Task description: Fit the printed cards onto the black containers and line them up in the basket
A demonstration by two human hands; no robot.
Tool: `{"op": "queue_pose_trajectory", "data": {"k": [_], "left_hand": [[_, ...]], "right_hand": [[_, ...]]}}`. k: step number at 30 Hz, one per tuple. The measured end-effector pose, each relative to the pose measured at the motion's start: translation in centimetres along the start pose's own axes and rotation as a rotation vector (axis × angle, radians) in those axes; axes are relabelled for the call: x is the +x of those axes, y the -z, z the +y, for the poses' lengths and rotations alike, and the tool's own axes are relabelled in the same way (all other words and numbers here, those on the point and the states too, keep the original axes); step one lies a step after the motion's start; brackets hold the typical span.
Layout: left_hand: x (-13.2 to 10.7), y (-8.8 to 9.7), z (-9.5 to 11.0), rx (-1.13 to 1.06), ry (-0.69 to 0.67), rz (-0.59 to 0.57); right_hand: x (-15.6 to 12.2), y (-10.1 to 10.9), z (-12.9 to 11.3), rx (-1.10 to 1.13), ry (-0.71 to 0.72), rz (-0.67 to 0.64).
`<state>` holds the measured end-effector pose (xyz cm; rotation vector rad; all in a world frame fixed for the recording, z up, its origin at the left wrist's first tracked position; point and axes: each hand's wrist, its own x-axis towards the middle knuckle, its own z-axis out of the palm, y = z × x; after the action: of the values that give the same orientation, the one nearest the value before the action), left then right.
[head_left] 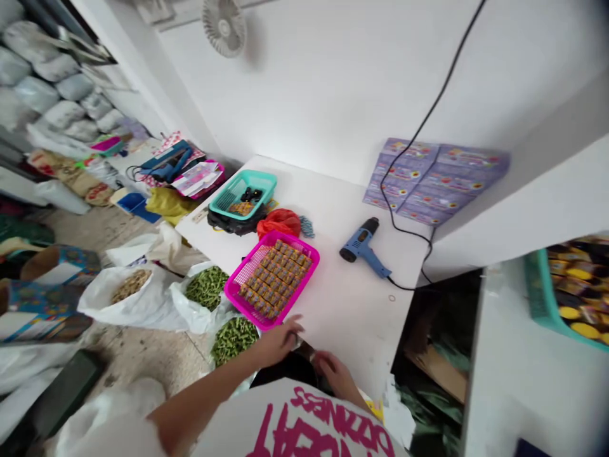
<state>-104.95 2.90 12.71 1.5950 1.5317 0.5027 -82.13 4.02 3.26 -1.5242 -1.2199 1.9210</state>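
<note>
1. Head view: your left hand is nearly closed on a small dark object, too blurred to identify, at the near edge of the white tabletop. Your right hand is half-curled just beside it; you cannot tell whether it grips.
2. Just beyond your hands, the pink basket holds rows of orange-and-blue packets.
3. At the tabletop's far left corner, the teal basket holds dark items.
4. Off the tabletop's left edge, a white bag holds green pods.
5. At the right, a teal crate holds yellow-topped goods.
</note>
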Motion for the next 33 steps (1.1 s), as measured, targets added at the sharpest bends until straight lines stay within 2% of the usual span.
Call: {"op": "queue_pose_trajectory", "data": {"k": [3,5,7,10,13,16,18,21,24,27,30,33], "left_hand": [[-5.7,5.1,-3.6,-0.037,0.212,0.315],[-8.2,7.4,-5.6,-0.06,0.316,0.466],[-9.7,8.8,-7.2,-0.083,0.393,0.551],[-9.7,10.0,-9.6,-0.132,0.485,0.6],[-7.6,10.5,-12.2,-0.209,0.584,0.629],[-4.9,10.0,-14.1,-0.323,0.667,0.607],[-3.5,8.6,-14.6,-0.433,0.681,0.533],[-2.5,5.5,-14.0,-0.64,0.643,0.376],[-2.5,2.3,-12.5,-0.804,0.613,0.274],[-2.7,0.5,-11.2,-0.963,0.622,0.301],[-2.7,0.0,-10.9,-1.13,0.647,0.355],[-3.2,0.1,-11.0,-1.189,0.688,0.356]], "right_hand": [[4.4,-5.9,-3.6,0.116,-0.086,-0.12],[7.0,-9.1,-5.6,0.161,-0.144,-0.129],[8.9,-11.0,-7.0,0.173,-0.203,-0.113],[10.0,-11.3,-8.2,0.164,-0.245,-0.094],[9.7,-9.5,-8.8,0.126,-0.231,-0.069],[8.5,-6.1,-9.0,0.036,-0.214,-0.031],[7.6,-3.0,-9.2,-0.06,-0.23,-0.028],[7.8,2.6,-10.8,-0.25,-0.269,-0.002],[11.3,8.1,-14.3,-0.461,-0.22,0.178],[17.4,11.7,-17.8,-0.662,-0.112,0.389],[22.8,12.9,-19.3,-0.829,-0.088,0.51],[25.8,13.0,-19.1,-0.939,-0.127,0.568]]}}
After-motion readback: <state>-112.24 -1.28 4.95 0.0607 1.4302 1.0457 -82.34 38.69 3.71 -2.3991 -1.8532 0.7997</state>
